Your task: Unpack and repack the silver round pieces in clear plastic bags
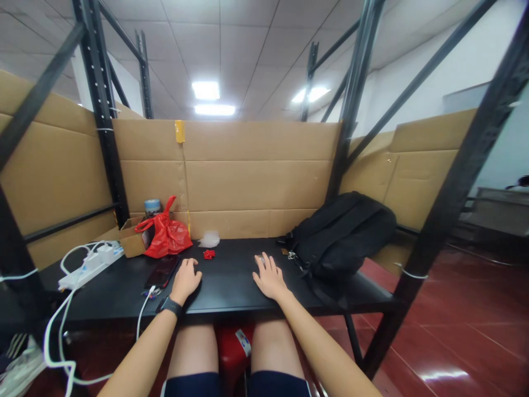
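My left hand (pixel 187 279), with a dark watch (pixel 169 306) on its wrist, rests on the black tabletop (pixel 231 286). Its fingers are apart and nothing shows in them. A dark phone (pixel 162 272) lies just left of it, by a white charging cable (pixel 143 311). On the right side of the tabletop my right hand (pixel 269 275) lies palm down with spread fingers, holding nothing. Between the hands, farther back, sit a small red item (pixel 209 254) and a crumpled whitish translucent piece (pixel 210 239).
A red plastic bag (pixel 168 236), a small cardboard box (pixel 133 237) and a blue-capped container (pixel 152 207) stand back left. A white power strip (pixel 91 264) is at the left. A black backpack (pixel 343 234) lies at the right. Cardboard panels (pixel 256 182) and black posts surround the tabletop.
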`<state>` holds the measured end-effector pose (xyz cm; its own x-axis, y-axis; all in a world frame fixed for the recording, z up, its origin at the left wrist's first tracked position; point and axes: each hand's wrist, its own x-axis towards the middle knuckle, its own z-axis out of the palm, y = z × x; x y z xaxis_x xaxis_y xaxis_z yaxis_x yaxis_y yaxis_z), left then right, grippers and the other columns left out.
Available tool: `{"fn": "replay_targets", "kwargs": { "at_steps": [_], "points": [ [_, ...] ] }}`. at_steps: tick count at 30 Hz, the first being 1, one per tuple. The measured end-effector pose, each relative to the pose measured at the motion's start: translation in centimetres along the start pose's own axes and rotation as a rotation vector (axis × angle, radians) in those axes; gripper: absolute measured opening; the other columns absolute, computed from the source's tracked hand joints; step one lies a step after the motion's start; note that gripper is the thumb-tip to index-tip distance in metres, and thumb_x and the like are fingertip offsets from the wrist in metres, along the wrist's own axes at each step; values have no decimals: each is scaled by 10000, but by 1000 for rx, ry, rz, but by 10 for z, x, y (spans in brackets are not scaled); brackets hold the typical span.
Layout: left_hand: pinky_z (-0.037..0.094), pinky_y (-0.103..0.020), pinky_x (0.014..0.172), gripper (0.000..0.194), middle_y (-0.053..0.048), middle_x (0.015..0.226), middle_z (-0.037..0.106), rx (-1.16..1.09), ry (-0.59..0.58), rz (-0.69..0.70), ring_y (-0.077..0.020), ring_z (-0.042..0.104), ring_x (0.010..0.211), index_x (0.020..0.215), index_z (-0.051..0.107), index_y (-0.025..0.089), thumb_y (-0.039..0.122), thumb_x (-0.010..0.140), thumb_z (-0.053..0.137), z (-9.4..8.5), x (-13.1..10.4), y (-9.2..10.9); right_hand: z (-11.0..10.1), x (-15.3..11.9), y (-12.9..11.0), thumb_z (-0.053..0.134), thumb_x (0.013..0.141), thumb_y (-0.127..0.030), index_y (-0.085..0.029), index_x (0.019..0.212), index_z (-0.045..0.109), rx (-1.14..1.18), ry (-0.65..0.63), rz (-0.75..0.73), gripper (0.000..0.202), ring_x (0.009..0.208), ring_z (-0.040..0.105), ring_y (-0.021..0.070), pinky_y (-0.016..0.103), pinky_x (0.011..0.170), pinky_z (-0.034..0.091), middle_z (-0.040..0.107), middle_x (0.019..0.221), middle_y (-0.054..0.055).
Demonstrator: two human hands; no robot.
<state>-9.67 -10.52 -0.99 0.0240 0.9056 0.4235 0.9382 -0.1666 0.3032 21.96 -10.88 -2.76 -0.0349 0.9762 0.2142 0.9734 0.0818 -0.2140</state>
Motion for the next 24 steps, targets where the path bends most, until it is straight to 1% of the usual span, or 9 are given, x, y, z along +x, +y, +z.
{"fn": "replay_targets", "kwargs": {
  "at_steps": [2, 4, 7, 9, 10, 12, 16, 20, 24],
  "points": [
    [460, -327, 965, 305, -112, 1249, 599, 7, -78, 128, -223, 621, 1102, 1174, 598, 180, 252, 904, 477, -5, -20, 3, -3, -21, -2, 360, 965, -431, -249, 1558, 238, -8, 7, -50, 632, 1515, 92, 320, 479, 1142, 212, 94, 1659, 70],
    [405, -369, 1069, 378, -103, 1366, 575, 48, -110, 221, -248, 551, 1254, 1272, 591, 201, 317, 953, 423, -10, -41, 8, -5, -42, -5, 363, 965, -438, -253, 1529, 327, -8, 38, -112, 595, 1505, 160, 307, 452, 1140, 237, 172, 1648, 54],
    [356, -434, 1129, 453, -72, 1478, 508, 123, -134, 194, -284, 434, 1387, 1370, 558, 237, 380, 969, 402, -15, -65, 17, -2, -69, -13, 358, 973, -403, -264, 1454, 472, -7, 135, -161, 513, 1466, 291, 280, 415, 1122, 287, 341, 1591, 30],
    [349, -448, 1138, 471, -54, 1501, 483, 155, -133, 167, -285, 404, 1412, 1397, 543, 255, 388, 968, 402, -17, -73, 22, 3, -81, -18, 349, 977, -349, -285, 1415, 528, -19, 217, -109, 478, 1424, 373, 288, 440, 1118, 291, 460, 1521, 23],
    [348, -451, 1141, 477, -49, 1508, 474, 165, -132, 157, -281, 399, 1417, 1406, 537, 261, 388, 966, 403, -18, -74, 24, 6, -85, -20, 352, 975, -329, -289, 1411, 536, -29, 254, -89, 475, 1407, 401, 296, 453, 1114, 294, 487, 1500, 23],
    [349, -457, 1141, 481, -39, 1518, 457, 178, -141, 140, -272, 398, 1419, 1418, 526, 278, 385, 965, 402, -20, -75, 26, 11, -90, -23, 368, 968, -307, -294, 1408, 542, -44, 313, -68, 473, 1383, 437, 306, 465, 1103, 308, 512, 1478, 21],
    [354, -494, 1129, 474, -11, 1529, 433, 197, -156, 117, -280, 395, 1421, 1421, 517, 326, 388, 965, 401, -23, -79, 29, 15, -93, -25, 406, 956, -295, -300, 1366, 585, -46, 383, -52, 448, 1353, 478, 300, 452, 1076, 338, 552, 1441, 13],
    [362, -502, 1117, 473, -13, 1510, 458, 221, -65, 122, -302, 409, 1409, 1416, 529, 327, 363, 960, 408, -21, -90, 31, 18, -94, -25, 422, 950, -283, -293, 1327, 623, -36, 453, -32, 427, 1326, 507, 289, 445, 1068, 333, 587, 1404, 25],
    [390, -497, 1091, 460, -24, 1479, 498, 223, 5, 143, -317, 446, 1380, 1387, 566, 317, 350, 950, 423, -16, -97, 32, 21, -94, -24, 427, 942, -270, -288, 1296, 649, -24, 487, -48, 418, 1309, 523, 278, 424, 1050, 340, 608, 1380, 20]
  ]
}}
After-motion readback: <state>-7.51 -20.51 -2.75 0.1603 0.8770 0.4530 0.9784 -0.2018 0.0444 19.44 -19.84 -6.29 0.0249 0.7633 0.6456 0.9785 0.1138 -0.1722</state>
